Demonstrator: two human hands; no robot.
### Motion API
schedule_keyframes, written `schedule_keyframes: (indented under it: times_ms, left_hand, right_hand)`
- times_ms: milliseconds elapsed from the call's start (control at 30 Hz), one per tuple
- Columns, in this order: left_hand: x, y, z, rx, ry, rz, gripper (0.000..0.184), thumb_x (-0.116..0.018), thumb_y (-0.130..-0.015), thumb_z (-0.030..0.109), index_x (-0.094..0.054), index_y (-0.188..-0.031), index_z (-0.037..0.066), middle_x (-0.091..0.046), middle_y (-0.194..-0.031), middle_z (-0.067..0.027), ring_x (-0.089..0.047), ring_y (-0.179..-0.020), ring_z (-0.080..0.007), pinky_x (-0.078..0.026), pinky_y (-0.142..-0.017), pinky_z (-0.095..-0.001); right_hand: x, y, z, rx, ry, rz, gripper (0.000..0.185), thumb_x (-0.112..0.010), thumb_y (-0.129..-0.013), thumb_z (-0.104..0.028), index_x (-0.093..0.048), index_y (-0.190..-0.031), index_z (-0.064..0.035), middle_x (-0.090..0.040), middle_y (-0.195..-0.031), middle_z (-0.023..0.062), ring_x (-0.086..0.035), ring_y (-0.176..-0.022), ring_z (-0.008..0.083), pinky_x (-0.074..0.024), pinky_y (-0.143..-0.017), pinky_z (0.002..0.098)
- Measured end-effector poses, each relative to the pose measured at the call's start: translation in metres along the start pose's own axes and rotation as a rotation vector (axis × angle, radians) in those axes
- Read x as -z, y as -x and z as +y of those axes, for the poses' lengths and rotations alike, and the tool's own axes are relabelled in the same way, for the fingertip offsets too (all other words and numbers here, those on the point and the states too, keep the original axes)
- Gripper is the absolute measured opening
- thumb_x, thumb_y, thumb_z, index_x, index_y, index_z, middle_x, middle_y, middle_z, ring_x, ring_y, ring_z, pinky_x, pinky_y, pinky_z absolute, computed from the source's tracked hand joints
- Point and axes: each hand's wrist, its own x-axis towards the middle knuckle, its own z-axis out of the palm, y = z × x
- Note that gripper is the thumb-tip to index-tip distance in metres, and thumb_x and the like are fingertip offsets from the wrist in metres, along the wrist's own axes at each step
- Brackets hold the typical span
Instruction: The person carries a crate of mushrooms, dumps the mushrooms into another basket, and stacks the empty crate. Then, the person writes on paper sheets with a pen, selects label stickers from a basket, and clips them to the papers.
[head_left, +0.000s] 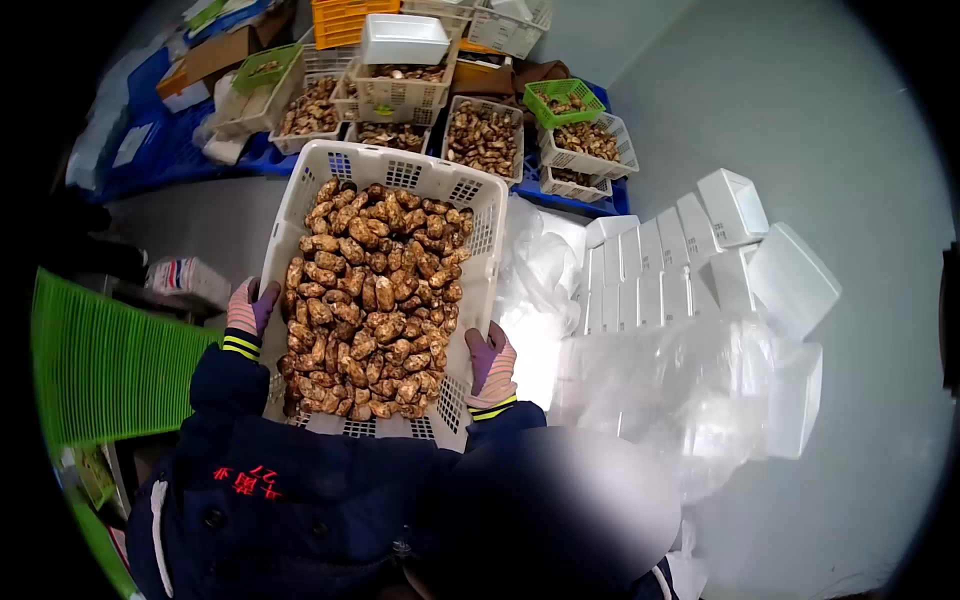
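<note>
A large white plastic crate (pixel 428 178) with slotted walls is in front of my body, held on both sides. It is full of brown, mottled, stubby produce (pixel 375 300); whether these are mushrooms or tubers I cannot tell. At the crate's left side, my left hand (pixel 251 306), in a striped pink and purple glove, grips the rim with the thumb on top. My right hand (pixel 490 364), gloved alike, is closed on the right side near my body. The fingers under both rims are partly hidden.
Several smaller crates (pixel 484 138) of similar produce stand on a blue pallet (pixel 625 198) at the back. White foam boxes (pixel 735 207) and clear plastic sheeting (pixel 650 390) lie to the right. Stacked green baskets (pixel 115 360) stand close on the left.
</note>
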Motion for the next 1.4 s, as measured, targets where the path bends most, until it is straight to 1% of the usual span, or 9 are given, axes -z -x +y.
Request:
schedule_keyframes:
  times_ms: [167, 233, 333, 500, 767, 967, 1200, 1333, 1400]
  left_hand:
    - [-0.095, -0.108, 0.054, 0.212, -0.276, -0.154, 0.032, -0.061, -0.078, 0.03, -0.058, -0.092, 0.001, -0.057, -0.071, -0.0069, -0.051, -0.064, -0.0145, -0.041, -0.059, -0.0274]
    - [-0.137, -0.154, 0.054, -0.004, -0.198, -0.165, 0.038, -0.06, -0.078, 0.032, -0.057, -0.097, -0.001, -0.058, -0.074, -0.0075, -0.051, -0.06, -0.0154, -0.041, -0.056, -0.0285]
    - [-0.199, -0.212, 0.078, 0.183, -0.447, -0.324, 0.042, -0.059, -0.078, 0.035, -0.057, -0.099, -0.001, -0.061, -0.083, -0.0114, -0.056, -0.07, -0.0218, -0.043, -0.064, -0.034]
    - [-0.303, -0.295, 0.098, 0.11, -0.668, -0.503, 0.049, -0.057, -0.076, 0.044, -0.058, -0.099, 0.001, -0.061, -0.088, -0.0195, -0.057, -0.082, -0.034, -0.044, -0.072, -0.0391]
    - [-0.479, -0.446, 0.06, 0.053, -0.804, -0.774, 0.046, -0.052, -0.08, 0.045, -0.057, -0.103, 0.006, -0.06, -0.095, -0.0171, -0.056, -0.09, -0.0327, -0.045, -0.078, -0.039]
    - [-0.609, -0.554, 0.066, -0.057, -1.041, -0.931, 0.028, -0.045, -0.087, 0.024, -0.054, -0.108, 0.008, -0.06, -0.098, -0.0128, -0.059, -0.086, -0.0272, -0.047, -0.075, -0.0355]
    - [-0.696, -0.627, 0.068, -0.17, -1.142, -0.885, 0.037, -0.033, -0.093, 0.031, -0.051, -0.084, 0.0, -0.043, -0.066, -0.0044, -0.04, -0.052, -0.0115, -0.038, -0.052, -0.0249]
    - [-0.689, -0.626, 0.069, -0.328, -0.956, -0.601, 0.021, -0.044, -0.087, 0.014, -0.053, -0.105, 0.008, -0.055, -0.101, -0.0105, -0.053, -0.089, -0.0241, -0.045, -0.075, -0.0316]
    - [-0.669, -0.601, 0.071, -0.316, -0.719, -0.517, 0.033, -0.042, -0.085, 0.011, -0.047, -0.118, 0.01, -0.047, -0.119, -0.0164, -0.042, -0.112, -0.0306, -0.037, -0.091, -0.0361]
  right_hand:
    - [0.027, -0.141, -0.026, 0.025, 0.164, 0.024, 0.031, -0.056, -0.078, -0.014, -0.054, -0.104, 0.003, -0.052, -0.07, 0.0026, -0.043, -0.06, 0.0101, -0.0368, -0.054, 0.0245]
    - [0.04, -0.188, -0.026, -0.115, -0.107, 0.043, 0.031, -0.055, -0.079, -0.009, -0.054, -0.107, 0.002, -0.056, -0.08, 0.0016, -0.049, -0.066, 0.0112, -0.0404, -0.06, 0.025]
    - [0.057, -0.226, -0.039, -0.215, -0.567, 0.217, 0.03, -0.055, -0.077, -0.003, -0.055, -0.106, 0.0019, -0.059, -0.091, 0.0046, -0.054, -0.081, 0.0146, -0.0436, -0.07, 0.0266]
    - [0.108, -0.315, 0.008, -0.224, -0.17, 0.297, 0.023, -0.062, -0.073, -0.01, -0.059, -0.094, 0.0002, -0.056, -0.079, 0.0007, -0.049, -0.069, 0.0121, -0.04, -0.061, 0.0273]
    - [0.09, -0.42, 0.036, -0.239, -0.396, 0.5, 0.019, -0.055, -0.075, -0.012, -0.058, -0.091, -0.0019, -0.054, -0.076, 0.0016, -0.052, -0.067, 0.0155, -0.0446, -0.059, 0.0284]
    - [0.056, -0.502, 0.094, -0.22, -0.556, 0.686, 0.026, -0.06, -0.08, -0.018, -0.055, -0.1, -0.002, -0.056, -0.076, 0.002, -0.056, -0.069, 0.0171, -0.0454, -0.058, 0.0292]
    - [-0.004, -0.561, 0.143, -0.519, -0.436, 0.548, 0.021, -0.06, -0.076, -0.024, -0.058, -0.092, -0.0092, -0.06, -0.075, 0.0067, -0.058, -0.068, 0.0213, -0.0463, -0.058, 0.0333]
    - [-0.003, -0.58, 0.179, -0.538, -0.114, 0.349, 0.023, -0.06, -0.076, -0.027, -0.058, -0.091, -0.0098, -0.06, -0.078, 0.0083, -0.058, -0.071, 0.0236, -0.0466, -0.061, 0.0347]
    - [0.003, -0.583, 0.184, -0.543, 0.088, 0.266, 0.024, -0.061, -0.075, -0.029, -0.059, -0.091, -0.0101, -0.061, -0.079, 0.009, -0.058, -0.073, 0.0248, -0.0467, -0.063, 0.0355]
